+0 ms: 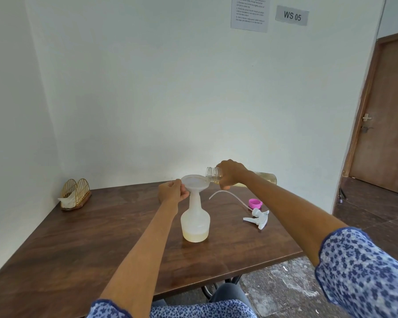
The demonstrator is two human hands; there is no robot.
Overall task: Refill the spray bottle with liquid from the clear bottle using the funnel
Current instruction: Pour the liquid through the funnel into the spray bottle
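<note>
A white translucent spray bottle (pixel 195 220) stands uncapped on the brown table (pixel 83 244), with a shallow layer of pale yellow liquid at its bottom. A white funnel (pixel 194 182) sits in its neck. My left hand (pixel 173 191) grips the funnel's left rim and the neck below it. My right hand (pixel 230 172) holds the clear bottle (pixel 265 177) nearly horizontal, its open mouth (pixel 209 174) over the funnel's right rim. Yellowish liquid fills the bottle's far end.
The white trigger sprayer head (pixel 257 218) with its long curved tube (pixel 228 194) lies on the table to the right, beside a pink cap (pixel 255 203). A wire napkin holder (pixel 75 194) stands at the back left. The table's right edge borders open floor and a door.
</note>
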